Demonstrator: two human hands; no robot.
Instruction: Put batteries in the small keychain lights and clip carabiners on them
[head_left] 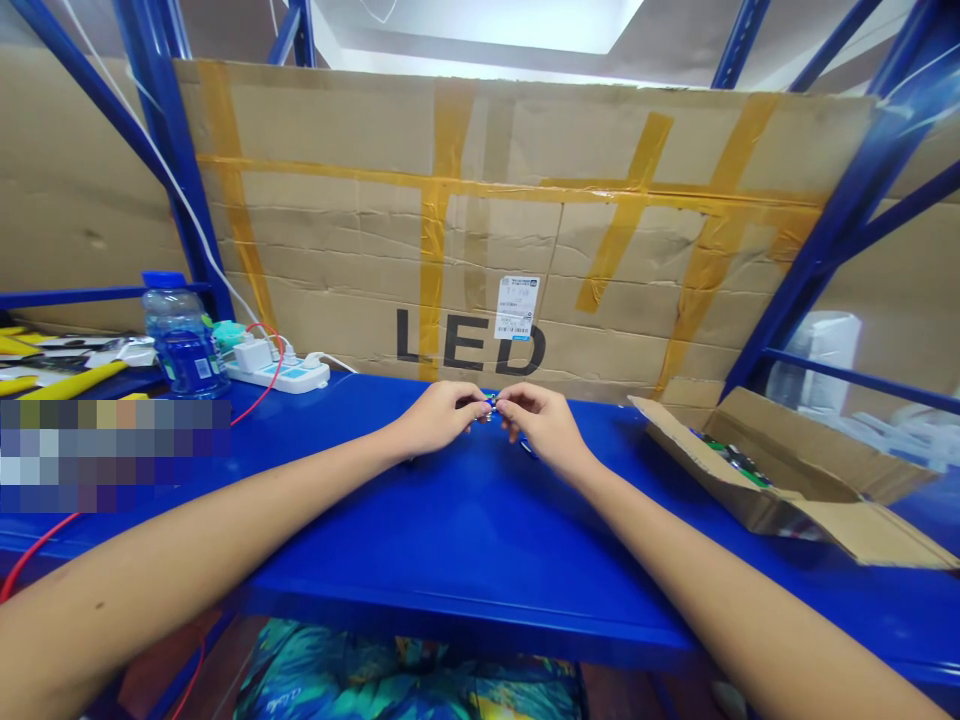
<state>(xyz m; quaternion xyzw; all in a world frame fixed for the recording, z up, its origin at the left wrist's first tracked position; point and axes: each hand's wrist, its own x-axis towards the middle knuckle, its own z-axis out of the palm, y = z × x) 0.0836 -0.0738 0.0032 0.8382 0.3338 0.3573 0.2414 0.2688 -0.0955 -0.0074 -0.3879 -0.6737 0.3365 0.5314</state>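
Observation:
My left hand [446, 417] and my right hand [545, 420] meet over the far middle of the blue table [450, 540]. Both are closed in a pinch on one small part [491, 400] with green, blue and shiny bits, too small to name and mostly covered by the fingers. Just below my right hand, a small dark object with a pale edge [527, 449] lies on the table, partly hidden.
To the right stands an open cardboard box [780, 515] holding green and black pieces [731, 458]. At the left are a bottle with a blue cap [180, 335], a white power strip [289, 373], a red cable [259, 400] and yellow-black items [67, 380]. A cardboard sheet [360, 260] closes off the back.

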